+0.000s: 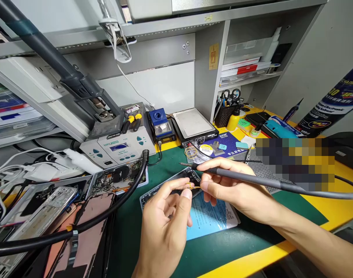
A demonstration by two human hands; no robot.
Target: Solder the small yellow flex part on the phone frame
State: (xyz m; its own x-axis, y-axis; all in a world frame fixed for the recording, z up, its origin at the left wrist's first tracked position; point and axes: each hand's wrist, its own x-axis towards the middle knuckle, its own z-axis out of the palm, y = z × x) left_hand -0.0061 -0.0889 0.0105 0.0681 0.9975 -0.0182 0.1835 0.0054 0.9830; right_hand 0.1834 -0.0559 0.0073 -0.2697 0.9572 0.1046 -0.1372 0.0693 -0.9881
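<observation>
Head view: right hand (pixel 237 189) closed pencil-style round the soldering iron (pixel 253 180), tip pointing to 9 o'clock. Left hand (pixel 165 224), at its 7 o'clock, pinches a tiny amber strip (pixel 194 187) above the opened phone (pixel 208 218). Strip probably featherlight, floppy and easily torn, so hold it by the edges.

slim grey soldering iron (pixel 252 179), near level, tip pointing left, tiny amber strip (pixel 194 187) below, opened phone (pixel 190 177) beneath

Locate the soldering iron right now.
Head view, centre-right: the soldering iron lies in the right hand, tip pointing left above the opened phone on the green mat, just beyond the left hand.
</observation>
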